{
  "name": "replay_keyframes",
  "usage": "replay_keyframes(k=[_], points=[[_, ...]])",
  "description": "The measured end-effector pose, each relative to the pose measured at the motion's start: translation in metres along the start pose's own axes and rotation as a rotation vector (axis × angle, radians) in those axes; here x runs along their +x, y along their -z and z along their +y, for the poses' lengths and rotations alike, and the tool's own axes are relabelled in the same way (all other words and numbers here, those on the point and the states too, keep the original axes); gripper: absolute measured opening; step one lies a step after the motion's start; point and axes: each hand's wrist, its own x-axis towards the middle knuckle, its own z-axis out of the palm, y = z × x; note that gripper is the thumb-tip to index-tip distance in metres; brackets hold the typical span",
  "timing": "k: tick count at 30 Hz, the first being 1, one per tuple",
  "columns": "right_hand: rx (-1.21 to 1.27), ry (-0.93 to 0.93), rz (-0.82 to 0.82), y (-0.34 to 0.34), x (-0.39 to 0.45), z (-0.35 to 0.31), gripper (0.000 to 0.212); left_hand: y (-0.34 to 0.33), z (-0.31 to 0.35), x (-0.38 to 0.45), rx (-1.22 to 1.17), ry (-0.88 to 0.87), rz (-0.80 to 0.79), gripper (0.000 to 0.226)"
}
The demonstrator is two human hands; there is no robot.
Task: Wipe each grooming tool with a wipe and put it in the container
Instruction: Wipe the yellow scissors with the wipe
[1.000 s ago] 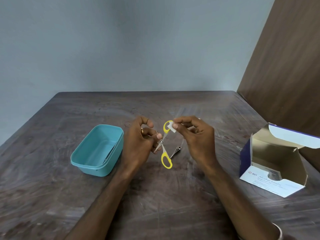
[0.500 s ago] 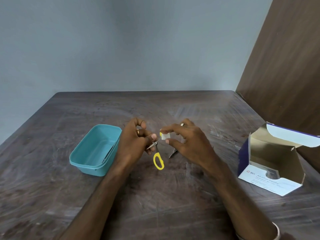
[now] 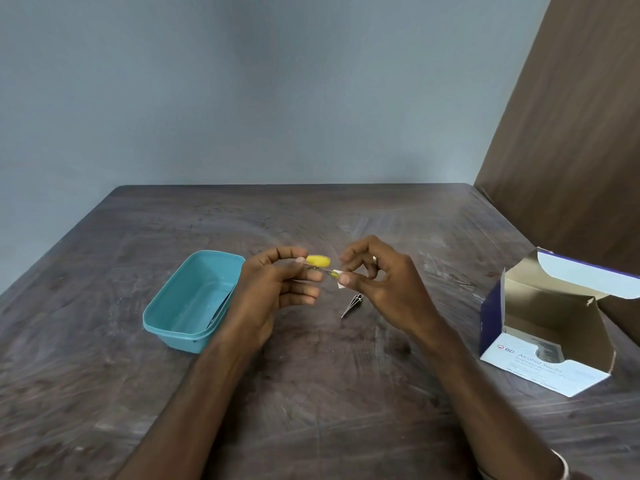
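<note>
Two hands work above the bench: left hand (image 3: pixel 277 289) pinches the yellow-handled scissors (image 3: pixel 320 263), right hand (image 3: pixel 377 285) pinches the wipe (image 3: pixel 340 284) on them, beside the teal container (image 3: pixel 162 317); slipping blades could nick fingers.

At the frame's centre the scissors (image 3: pixel 318 261) show bright yellow handles with thin silver metal, and a small white wipe (image 3: pixel 340 284) sits against them. The container (image 3: pixel 194 299) at centre left is plain teal, while the tabletop (image 3: pixel 311 393) is dark grey-brown with pale streaky scuffs. At the right the box (image 3: pixel 550 327) is white and dark blue outside, tan inside, with dark lettering and a red mark.
</note>
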Motion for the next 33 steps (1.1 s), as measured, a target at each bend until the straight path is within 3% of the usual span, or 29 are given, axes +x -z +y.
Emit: replay_keyframes(k=[4, 6, 9, 12, 16, 19, 23, 27, 31, 33], points=[[0.146, -0.040, 0.041, 0.001, 0.001, -0.001, 0.034, -0.003, -0.006, 0.001, 0.187, -0.092, 0.113, 0.024], [0.182, -0.080, 0.038, 0.001, 0.002, 0.001, 0.032, -0.005, -0.009, 0.003, 0.329, -0.207, 0.187, 0.038], [0.223, -0.138, 0.038, -0.001, 0.004, 0.002, 0.026, -0.005, -0.008, 0.001, 0.551, -0.394, 0.167, 0.052], [0.264, -0.172, 0.018, -0.002, 0.004, 0.004, 0.023, -0.008, -0.006, -0.003, 0.622, -0.482, 0.094, 0.045], [0.326, -0.191, -0.009, -0.002, 0.005, 0.004, 0.022, -0.007, -0.010, 0.002, 0.757, -0.588, 0.137, 0.015], [0.393, -0.215, -0.022, -0.001, 0.006, 0.001, 0.021, -0.007, -0.009, 0.003, 0.715, -0.577, 0.184, 0.011], [0.484, -0.246, 0.018, -0.003, 0.006, -0.003, 0.019, -0.007, -0.011, 0.003, 0.536, -0.440, 0.164, 0.035], [0.670, -0.329, 0.096, -0.007, 0.005, -0.003, 0.020, -0.008, -0.013, 0.005, 0.368, -0.340, 0.130, 0.015], [0.783, -0.329, 0.094, -0.008, 0.005, -0.003, 0.018, -0.012, -0.012, 0.003, 0.187, -0.229, 0.085, 0.012], [0.823, -0.310, 0.091, -0.007, 0.005, -0.003, 0.027, -0.012, -0.014, 0.002, 0.151, -0.188, 0.066, 0.015]])
